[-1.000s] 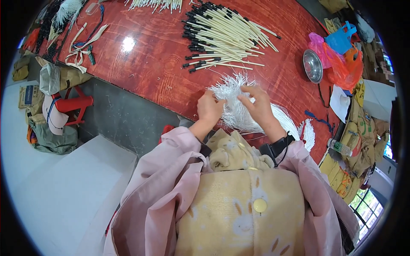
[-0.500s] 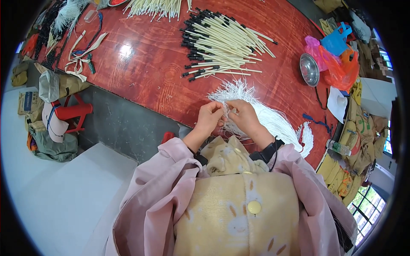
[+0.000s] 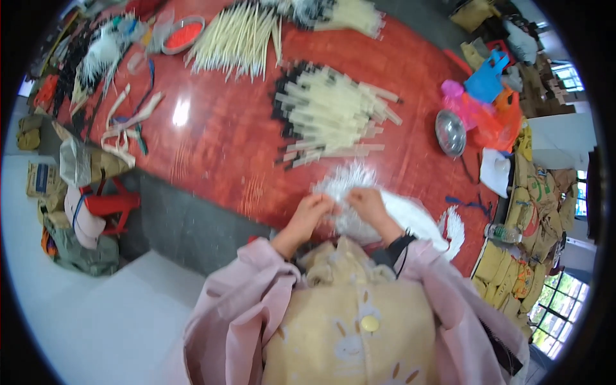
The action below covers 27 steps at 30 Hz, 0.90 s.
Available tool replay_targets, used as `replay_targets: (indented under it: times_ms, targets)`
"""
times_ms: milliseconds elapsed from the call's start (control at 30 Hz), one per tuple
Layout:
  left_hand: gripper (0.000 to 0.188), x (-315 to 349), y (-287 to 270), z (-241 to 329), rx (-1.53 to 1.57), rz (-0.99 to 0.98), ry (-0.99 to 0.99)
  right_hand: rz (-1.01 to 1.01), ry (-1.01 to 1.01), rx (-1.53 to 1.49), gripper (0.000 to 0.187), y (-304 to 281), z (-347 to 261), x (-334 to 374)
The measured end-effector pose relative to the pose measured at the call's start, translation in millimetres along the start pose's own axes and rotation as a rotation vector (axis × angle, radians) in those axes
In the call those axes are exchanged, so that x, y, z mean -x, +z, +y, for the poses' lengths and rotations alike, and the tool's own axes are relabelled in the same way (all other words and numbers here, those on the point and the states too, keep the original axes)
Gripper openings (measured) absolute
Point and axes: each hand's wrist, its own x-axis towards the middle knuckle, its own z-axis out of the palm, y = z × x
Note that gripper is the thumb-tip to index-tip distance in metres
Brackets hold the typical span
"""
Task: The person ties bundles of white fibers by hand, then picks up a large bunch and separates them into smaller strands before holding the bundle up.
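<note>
A bundle of fine white strands [image 3: 410, 218] lies on the near edge of the red table, its frayed end fanned out just beyond my hands. My left hand [image 3: 310, 217] is closed in a pinch at the left side of that frayed end. Opposite it, my right hand [image 3: 370, 208] is also pinched closed, a small gap away, with a few white strands seeming to run between the fingertips. Motion blur hides the exact grip. Farther out lies a pile of pale sticks with black ends [image 3: 327, 112].
More pale sticks [image 3: 234, 38] lie at the back, beside a bowl of red bits [image 3: 184, 35]. A metal bowl [image 3: 450, 133], plastic bags [image 3: 491, 115] and a bottle [image 3: 504, 233] stand along the right. Cloth strips [image 3: 119, 138] lie at left, above a red stool [image 3: 115, 204].
The view has tilted up, so the table's far side shows more and everything sits lower in the picture. My hands have drawn slightly apart, still pinched by the white strands.
</note>
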Motion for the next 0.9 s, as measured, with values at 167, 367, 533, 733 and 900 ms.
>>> replay_targets:
  times_ms: [167, 367, 533, 733, 900]
  targets:
    - [0.018, -15, -15, -15, -0.189, -0.068, -0.042, 0.009, -0.039, -0.001, 0.021, 8, 1, 8]
    - [0.011, -29, -16, -18, -0.094, -0.132, -0.038, -0.033, -0.006, -0.070, 0.021, 6, 3, 10]
    - [0.014, -45, -15, -14, -0.315, -0.098, 0.110, -0.051, 0.028, -0.127, 0.020, -2, 1, 2]
    - [0.020, -24, 3, 80, -1.207, -0.220, 0.595, -0.100, 0.052, -0.128, 0.016, 3, 4, 3]
    - [0.033, 47, 59, 308, -0.200, -0.472, 1.311, -0.102, 0.073, -0.184, 0.020, 10, 12, 5]
